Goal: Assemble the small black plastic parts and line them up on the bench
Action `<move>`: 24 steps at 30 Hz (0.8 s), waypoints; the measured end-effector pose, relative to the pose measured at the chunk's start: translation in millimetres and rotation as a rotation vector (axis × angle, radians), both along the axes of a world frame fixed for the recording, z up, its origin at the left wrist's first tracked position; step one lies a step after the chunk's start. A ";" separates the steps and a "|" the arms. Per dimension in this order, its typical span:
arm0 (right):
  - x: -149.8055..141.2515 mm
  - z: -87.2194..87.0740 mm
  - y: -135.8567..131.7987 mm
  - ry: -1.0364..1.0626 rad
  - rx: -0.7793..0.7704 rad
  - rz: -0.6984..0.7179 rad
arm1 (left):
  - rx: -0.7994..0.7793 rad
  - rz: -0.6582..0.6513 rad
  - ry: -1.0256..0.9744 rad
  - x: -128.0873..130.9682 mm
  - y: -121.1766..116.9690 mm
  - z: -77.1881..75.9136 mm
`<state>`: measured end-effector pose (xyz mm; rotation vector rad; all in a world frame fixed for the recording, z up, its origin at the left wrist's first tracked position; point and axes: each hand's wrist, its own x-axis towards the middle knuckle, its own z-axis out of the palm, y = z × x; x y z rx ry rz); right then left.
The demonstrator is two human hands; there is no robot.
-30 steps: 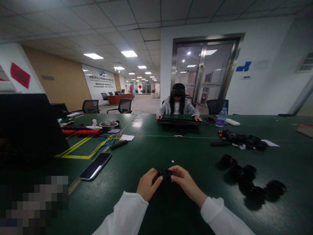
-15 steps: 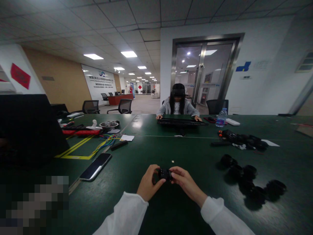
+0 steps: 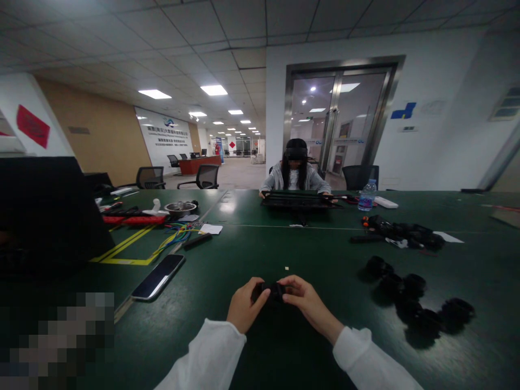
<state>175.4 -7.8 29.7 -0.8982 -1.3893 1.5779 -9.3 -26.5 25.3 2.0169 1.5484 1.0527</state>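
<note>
Both my hands meet low over the dark green table, near its front edge. My left hand is closed on one end of a small black round part. My right hand pinches the other end of the same part with fingertips. White sleeves cover both my forearms. The part's details are too dark to make out.
Several more black round parts lie to the right. A phone lies to the left, beside a black screen, coloured wires and a red bar. Across the table a person handles a black keyboard; a water bottle stands nearby.
My fingers have shifted on the black part, which now sits more hidden between my hands. The person opposite has lifted the keyboard slightly.
</note>
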 end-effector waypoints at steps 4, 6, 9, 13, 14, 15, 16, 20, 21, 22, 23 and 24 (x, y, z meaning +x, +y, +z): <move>0.4 1.8 -1.0 0.037 -0.014 -0.001 | -0.039 0.045 -0.109 -0.9 3.2 -3.6; -0.3 2.2 -0.8 0.037 -0.015 -0.024 | -0.072 0.041 -0.194 -1.5 4.6 -4.9; -1.3 2.3 -0.2 0.026 -0.014 -0.055 | -0.107 0.037 -0.293 -2.5 5.6 -6.1; -0.3 0.9 1.1 0.062 -0.026 -0.055 | -0.153 0.070 -0.402 -3.9 6.8 -8.1; 0.4 -0.1 2.0 0.086 -0.046 -0.069 | -0.168 0.085 -0.435 -4.2 7.3 -8.5; 1.3 -1.5 3.3 0.121 -0.073 -0.089 | -0.185 0.101 -0.469 -4.5 7.7 -8.9; 2.3 -3.2 4.9 0.165 -0.108 -0.119 | -0.202 0.117 -0.506 -4.8 8.2 -9.3; 8.1 -11.0 14.7 0.355 -0.236 -0.281 | -0.263 0.159 -0.642 -6.7 9.8 -11.1; 10.2 -12.6 17.6 0.389 -0.265 -0.318 | -0.273 0.161 -0.665 -7.3 10.3 -11.9; 12.7 -13.9 20.4 0.419 -0.293 -0.350 | -0.280 0.161 -0.682 -7.9 10.9 -13.0; 15.6 -14.9 23.4 0.442 -0.315 -0.372 | -0.283 0.157 -0.695 -8.4 11.8 -14.2; 19.1 -15.5 26.3 0.459 -0.328 -0.389 | -0.284 0.151 -0.704 -8.8 12.7 -15.5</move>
